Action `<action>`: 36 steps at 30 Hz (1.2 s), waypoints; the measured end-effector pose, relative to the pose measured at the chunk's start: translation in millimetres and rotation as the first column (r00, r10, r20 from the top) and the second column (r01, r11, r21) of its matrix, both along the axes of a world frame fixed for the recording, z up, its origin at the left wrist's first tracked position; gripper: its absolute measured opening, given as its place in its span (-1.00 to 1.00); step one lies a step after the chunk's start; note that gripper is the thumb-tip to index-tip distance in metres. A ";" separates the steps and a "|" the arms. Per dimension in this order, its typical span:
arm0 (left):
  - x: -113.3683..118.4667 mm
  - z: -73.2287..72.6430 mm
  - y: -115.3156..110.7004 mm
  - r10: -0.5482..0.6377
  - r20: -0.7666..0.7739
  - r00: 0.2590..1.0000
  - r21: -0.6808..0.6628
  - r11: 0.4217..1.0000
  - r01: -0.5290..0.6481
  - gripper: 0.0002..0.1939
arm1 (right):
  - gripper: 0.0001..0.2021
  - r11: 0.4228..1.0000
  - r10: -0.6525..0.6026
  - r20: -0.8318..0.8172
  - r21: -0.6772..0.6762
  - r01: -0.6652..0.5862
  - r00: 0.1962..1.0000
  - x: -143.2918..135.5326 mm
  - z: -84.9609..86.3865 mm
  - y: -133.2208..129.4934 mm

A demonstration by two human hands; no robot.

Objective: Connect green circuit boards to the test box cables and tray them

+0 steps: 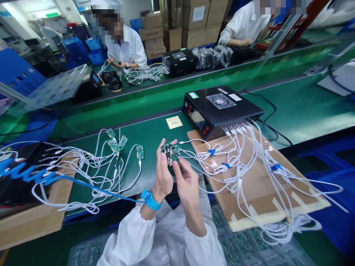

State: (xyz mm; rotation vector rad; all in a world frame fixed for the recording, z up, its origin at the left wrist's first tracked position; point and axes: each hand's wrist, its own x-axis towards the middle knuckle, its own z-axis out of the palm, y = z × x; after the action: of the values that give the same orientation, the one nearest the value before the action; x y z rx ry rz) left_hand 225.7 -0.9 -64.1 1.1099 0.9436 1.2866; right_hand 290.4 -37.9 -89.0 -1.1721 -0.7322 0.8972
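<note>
Green boards (174, 152) | held by left grip (164, 176) and right grip (188, 181) | white cables (240, 170) crowd cardboard (259, 190) at right | black box (216, 114) beyond

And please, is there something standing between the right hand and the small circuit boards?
Nothing visible does. The right hand has its thumb at the circuit boards, which rest against the left hand.

stacked cartons (191, 32) at back | blue crates (76, 50), upper left | yellow note (174, 122) on green bench (152, 135)

White striped sleeves (135, 229) have gathered cuffs (195, 233); the corded wristband (151, 200) is blue.
</note>
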 end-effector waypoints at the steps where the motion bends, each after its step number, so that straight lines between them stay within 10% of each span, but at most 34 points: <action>1: -2.2 1.4 1.7 -0.010 -0.032 0.999 0.004 1.000 0.011 -0.40 | -0.68 1.000 0.006 -0.022 0.002 -0.006 1.000 0.4 0.3 0.2; 7: -11.9 7.2 17.9 -0.007 -0.093 0.996 -0.022 1.000 0.005 -0.50 | -0.67 0.993 0.120 -0.031 0.018 -0.120 0.992 -5.4 0.2 5.5; 12: -12.8 -4.3 34.7 0.248 0.100 0.964 -0.246 0.945 -0.217 -0.58 | -0.60 0.989 0.149 0.389 -0.072 -0.131 0.909 -5.5 -0.8 8.4; 18: -23.2 -10.1 50.4 0.363 0.309 0.879 -0.337 0.906 -0.255 -0.61 | -0.71 0.962 0.270 0.905 -0.270 -0.048 0.329 57.5 34.6 21.8; 23: -18.5 -11.3 52.3 0.339 0.394 0.854 -0.432 0.889 -0.154 -0.84 | -0.74 0.925 0.376 0.910 -0.380 0.011 -0.175 95.6 49.6 78.0; 26: -12.7 -9.2 48.9 0.276 0.386 0.880 -0.433 0.897 -0.091 -0.86 | -0.78 0.886 0.407 0.847 -0.457 -0.077 -0.341 103.3 36.9 108.1; 30: -4.9 -8.4 42.4 0.063 0.292 0.954 -0.435 0.898 0.074 -0.77 | -0.84 0.830 0.474 0.829 -0.533 -0.163 -0.296 119.5 24.3 125.9; 36: 10.6 -21.6 43.2 -0.317 0.035 0.948 -0.376 0.875 0.306 -0.55 | -0.92 0.916 0.351 0.907 -0.281 -0.285 0.232 151.1 50.9 120.7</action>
State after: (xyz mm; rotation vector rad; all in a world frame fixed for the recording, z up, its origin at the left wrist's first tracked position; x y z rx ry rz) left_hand 236.3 42.3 -85.7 0.9298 0.9398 0.7855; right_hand 441.6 82.8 -38.0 -1.6266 -2.0411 0.4213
